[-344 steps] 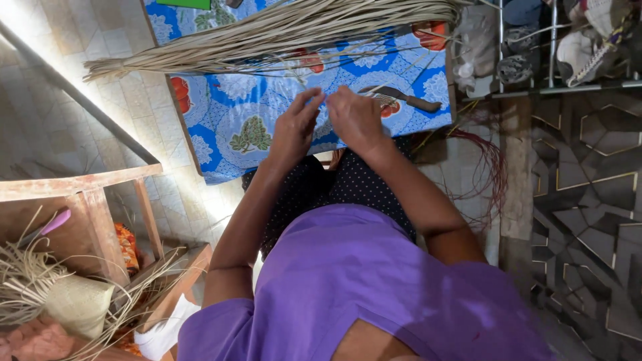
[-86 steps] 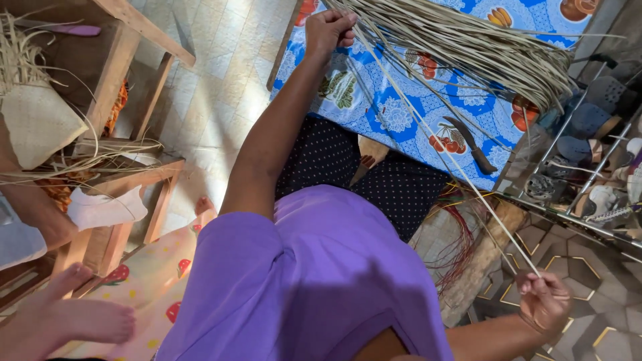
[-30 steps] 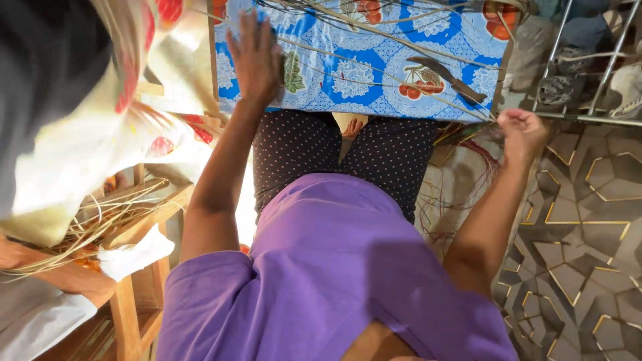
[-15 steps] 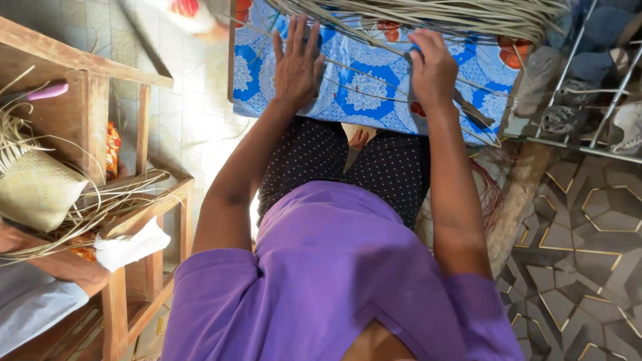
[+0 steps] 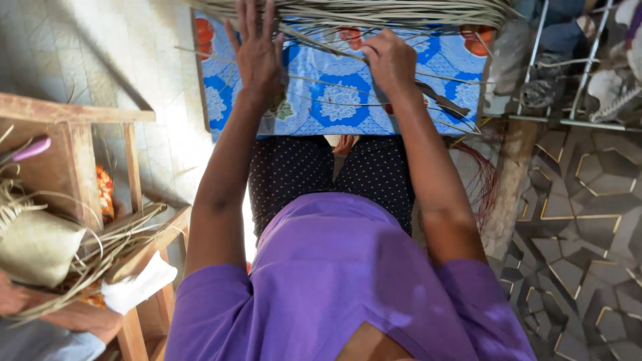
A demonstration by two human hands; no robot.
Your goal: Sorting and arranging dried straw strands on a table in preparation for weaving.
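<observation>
left hand: our left hand (image 5: 256, 50) lies flat in the upper middle of the frame, fingers spread wide, tips reaching into the bundle of strips.
right hand: our right hand (image 5: 390, 59) sits just right of it, fingers curled and pressed together on a few loose strips; we cannot tell exactly how many it pinches.
strips: the bundle of dried grass strips (image 5: 374, 12) runs across the top edge of the frame, lying on the cloth; single strands trail down and rightward under our right hand.
cloth: a blue patterned cloth (image 5: 334, 100) covers the floor ahead of our knees, upper centre.
knife: a dark-handled knife (image 5: 441, 101) lies on the cloth just beside our right wrist, partly under the strands.
in the way: our own forearms and purple shirt (image 5: 341, 287) fill the lower centre and hide the near edge of the cloth.
left side: a wooden stool frame (image 5: 80, 134) stands at left, with a woven pouch (image 5: 40, 247) and loose straw in it; a white rag (image 5: 137, 287) hangs near its lower rail.
right side: a metal rack (image 5: 568, 67) in the upper right, reddish fibres (image 5: 485, 187) on the patterned floor tiles (image 5: 582, 220).
other person: an arm (image 5: 60, 317) shows at lower left, apart from our hands.
</observation>
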